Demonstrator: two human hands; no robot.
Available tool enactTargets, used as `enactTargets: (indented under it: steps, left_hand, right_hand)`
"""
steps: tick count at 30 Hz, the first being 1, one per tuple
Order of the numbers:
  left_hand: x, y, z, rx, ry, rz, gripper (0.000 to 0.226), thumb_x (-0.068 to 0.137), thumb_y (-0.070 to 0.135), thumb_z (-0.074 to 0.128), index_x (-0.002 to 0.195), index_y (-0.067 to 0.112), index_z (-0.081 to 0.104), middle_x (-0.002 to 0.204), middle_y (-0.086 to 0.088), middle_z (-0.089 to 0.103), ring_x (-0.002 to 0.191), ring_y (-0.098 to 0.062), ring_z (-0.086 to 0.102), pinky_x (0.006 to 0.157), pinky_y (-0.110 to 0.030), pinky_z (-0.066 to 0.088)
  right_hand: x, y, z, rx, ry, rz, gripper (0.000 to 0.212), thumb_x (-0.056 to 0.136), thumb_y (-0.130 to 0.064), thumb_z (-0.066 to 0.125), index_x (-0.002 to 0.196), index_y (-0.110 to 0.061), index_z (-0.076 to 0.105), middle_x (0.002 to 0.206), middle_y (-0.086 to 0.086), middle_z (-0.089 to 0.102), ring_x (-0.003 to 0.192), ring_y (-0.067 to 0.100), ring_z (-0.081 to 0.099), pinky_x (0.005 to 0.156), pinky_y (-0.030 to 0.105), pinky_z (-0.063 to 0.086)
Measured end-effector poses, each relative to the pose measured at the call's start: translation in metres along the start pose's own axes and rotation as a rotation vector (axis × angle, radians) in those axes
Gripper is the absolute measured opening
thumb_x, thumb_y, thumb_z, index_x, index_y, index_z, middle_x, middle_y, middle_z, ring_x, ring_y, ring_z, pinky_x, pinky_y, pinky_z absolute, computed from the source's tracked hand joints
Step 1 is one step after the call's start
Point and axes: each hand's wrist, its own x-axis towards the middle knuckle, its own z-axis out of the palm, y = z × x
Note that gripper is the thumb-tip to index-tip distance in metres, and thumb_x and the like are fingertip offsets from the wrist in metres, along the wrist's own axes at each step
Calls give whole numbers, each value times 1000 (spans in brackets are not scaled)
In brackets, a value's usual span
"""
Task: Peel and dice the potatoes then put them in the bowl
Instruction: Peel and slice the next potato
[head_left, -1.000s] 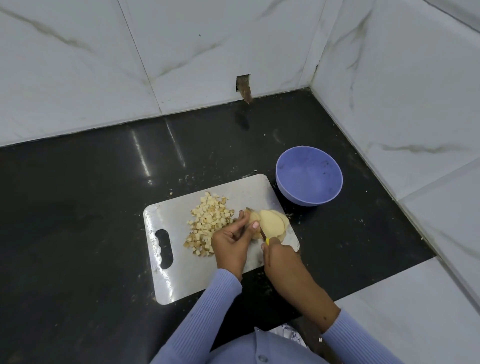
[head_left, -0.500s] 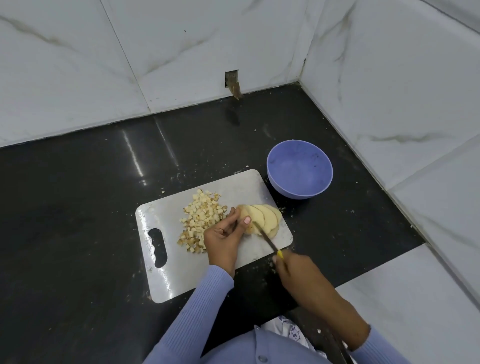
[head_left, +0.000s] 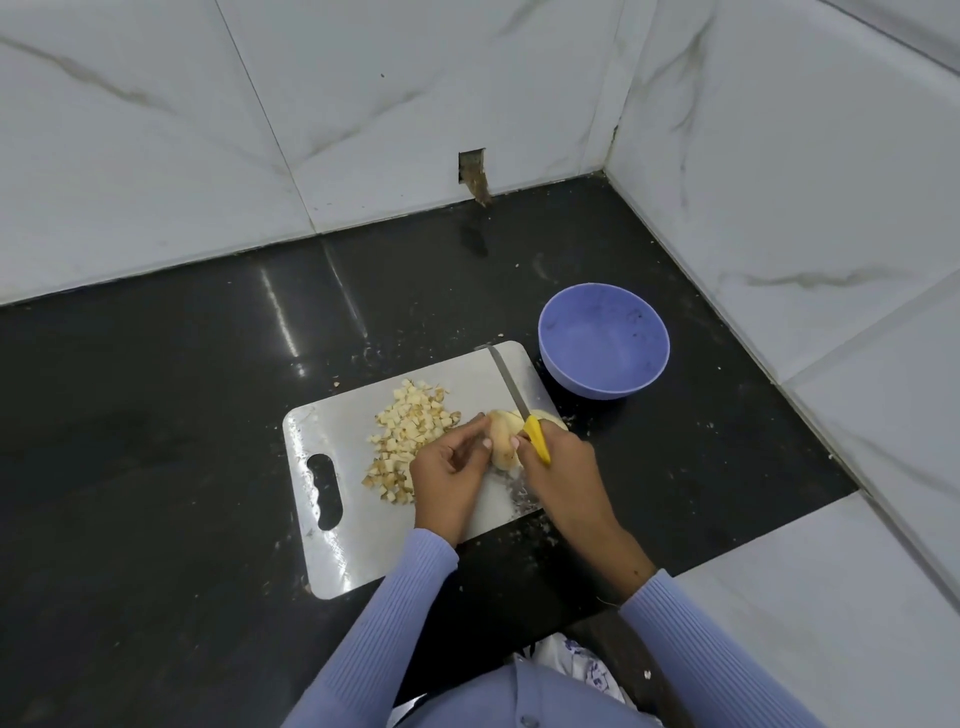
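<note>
Moved: half a second ago the knife lay low across the potato slices with its handle toward the person; now its blade points up and away toward the board's far edge, and the right hand has come in beside the left hand
Head view, count: one cutting board, one knife, one bowl, one heap of diced potato, one sliced potato, two hands
Left hand: fingers curled, fingertips pinching the near left side of the sliced potato
Right hand: wrapped round the yellow handle, fist just right of the potato; a fingertip touches it
Potato place: sliced potato on the board's right part, between the two hands; dice heaped just left of it, mid-board; none seen in the bowl
Bowl: round, matt lilac, on the counter just beyond the board's far right corner
Materials: board pale grey, rounded corners, slot grip at its left end; blade thin, grey metal; counter glossy black, strewn with crumbs; walls white marbled tile; sleeves ribbed lilac knit
</note>
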Motion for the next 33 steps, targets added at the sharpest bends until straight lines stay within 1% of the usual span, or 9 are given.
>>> enactTargets:
  steps: [3, 8, 11, 17, 20, 22, 24, 27, 33]
  left_hand:
    - [3, 1, -11, 118, -150, 76, 46, 81, -11, 64, 118, 18, 64, 127, 0, 61, 116, -7, 58, 99, -26, 46]
    - [13, 0, -20, 244, -256, 99, 72, 63, 12, 87, 125, 28, 56, 135, 6, 55, 123, 0, 50, 102, -21, 40]
    - [13, -1, -14, 253, -218, 111, 71, 60, 9, 88, 120, 32, 57, 130, 4, 59, 115, 2, 55, 99, -18, 43]
    - [12, -3, -7, 268, -140, 158, 63, 59, 10, 89, 114, 24, 63, 110, 13, 66, 104, 1, 61, 91, -16, 47]
    - [13, -2, -8, 288, -100, 192, 59, 57, 14, 91, 110, 21, 66, 104, 14, 67, 98, 4, 61, 87, -12, 47]
    - [13, -1, -8, 275, -90, 189, 58, 55, 15, 91, 107, 23, 66, 105, 15, 66, 99, 2, 62, 88, -15, 48]
    - [13, -2, -8, 256, -81, 170, 59, 55, 16, 92, 108, 22, 67, 110, 14, 66, 103, 1, 62, 91, -18, 48]
    - [15, -5, -7, 268, -77, 152, 64, 53, 18, 93, 112, 13, 68, 118, 3, 65, 109, -1, 60, 96, -23, 48]
    - [16, -7, -8, 281, -66, 139, 67, 52, 17, 93, 114, 7, 67, 121, -4, 65, 110, 0, 59, 98, -26, 48]
  right_hand:
    - [3, 1, 0, -13, -3, -1, 30, 95, -23, 52, 68, -22, 41, 64, -5, 47, 58, 7, 45, 48, 15, 31]
    - [8, 3, -2, -28, -18, 2, 22, 96, -24, 51, 76, -16, 47, 68, -1, 52, 59, 8, 47, 50, 16, 31]
    - [8, 4, -3, -29, -21, 11, 21, 96, -24, 51, 77, -15, 48, 70, 0, 52, 61, 11, 49, 50, 16, 32]
    - [5, 2, -8, -4, -37, 11, 21, 98, -27, 48, 83, -12, 50, 73, 2, 54, 60, 6, 48, 49, 13, 33]
    - [-6, -1, -14, 49, -55, -2, 26, 101, -33, 39, 94, -11, 51, 76, 5, 57, 65, 13, 52, 54, 22, 40]
    - [-15, -1, -17, -1, -94, -38, 27, 102, -32, 34, 92, -12, 48, 70, 4, 53, 59, 13, 48, 54, 30, 38]
    - [-23, 1, -16, -99, -130, -74, 28, 102, -33, 30, 92, -13, 46, 63, -1, 48, 53, 11, 42, 54, 29, 34]
    - [-27, 4, -14, -186, -155, -78, 28, 102, -37, 26, 96, -17, 44, 64, -3, 48, 54, 10, 43, 55, 27, 35]
    - [-29, 5, -11, -242, -180, -61, 28, 102, -38, 24, 100, -18, 44, 64, -5, 47, 55, 9, 44, 55, 28, 38]
